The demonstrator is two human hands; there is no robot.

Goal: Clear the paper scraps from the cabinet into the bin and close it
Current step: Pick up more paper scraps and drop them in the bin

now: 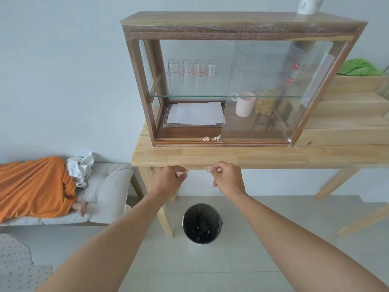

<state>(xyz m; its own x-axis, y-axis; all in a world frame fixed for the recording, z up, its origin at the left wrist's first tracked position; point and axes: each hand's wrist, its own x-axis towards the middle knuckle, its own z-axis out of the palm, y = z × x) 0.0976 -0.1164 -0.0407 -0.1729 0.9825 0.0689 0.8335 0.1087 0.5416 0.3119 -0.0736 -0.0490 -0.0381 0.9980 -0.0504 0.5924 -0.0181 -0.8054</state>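
Observation:
A wooden cabinet (139,81) with sliding glass doors stands on a light wooden table (242,157); its left half is open, the glass panel (273,87) slid to the right. Two crumpled paper scraps (212,138) lie on the cabinet's front bottom rail. My right hand (226,177) pinches a small paper scrap (208,169) at the table's front edge. My left hand (168,182) hovers beside it with fingers pinched on a tiny scrap (186,171). A black-lined round bin (202,223) stands on the floor below both hands, with a few scraps inside.
Inside the cabinet are several glasses (192,70) on a glass shelf, a stack of white paper (195,113) and a pink mug (245,103). A person under an orange blanket (35,186) lies on a bench at left. The table leg (166,220) stands beside the bin.

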